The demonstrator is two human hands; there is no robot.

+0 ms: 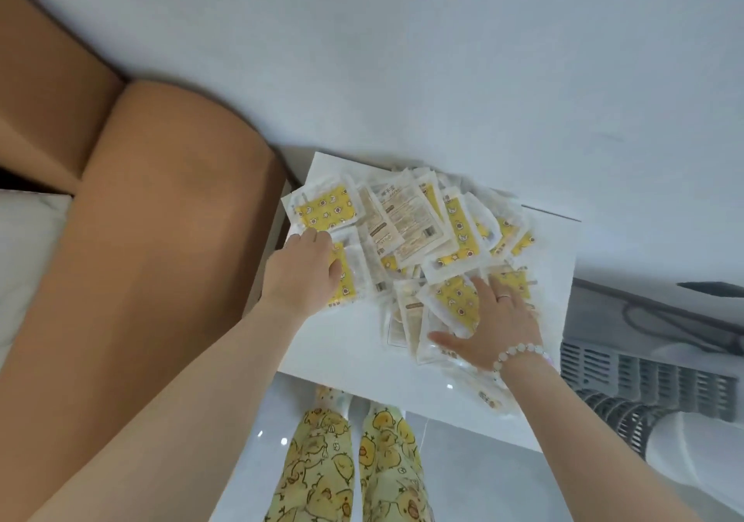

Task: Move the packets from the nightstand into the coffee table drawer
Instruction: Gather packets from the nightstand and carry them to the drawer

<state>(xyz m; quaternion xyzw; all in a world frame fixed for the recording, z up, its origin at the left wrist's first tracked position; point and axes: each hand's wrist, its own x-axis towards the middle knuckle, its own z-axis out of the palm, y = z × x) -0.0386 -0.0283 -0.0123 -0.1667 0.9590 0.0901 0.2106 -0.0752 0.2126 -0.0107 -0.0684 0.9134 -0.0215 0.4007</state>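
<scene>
A heap of several clear packets (406, 236) with yellow patterned and beige inserts covers the top of the white nightstand (342, 344). My left hand (304, 272) lies on the heap's left side, fingers curled over a yellow packet (342, 280). My right hand (495, 328), with a ring and a bead bracelet, lies flat with spread fingers on the packets at the heap's right front. A few packets (489, 395) hang over the nightstand's front right edge. The coffee table drawer is out of view.
A tan padded headboard (153, 240) and a white pillow (28, 248) stand left of the nightstand. A white wall is behind it. A grey appliance with vents and a ribbed hose (652, 393) sits at the right. My legs (350, 461) in patterned trousers stand on the glossy floor below.
</scene>
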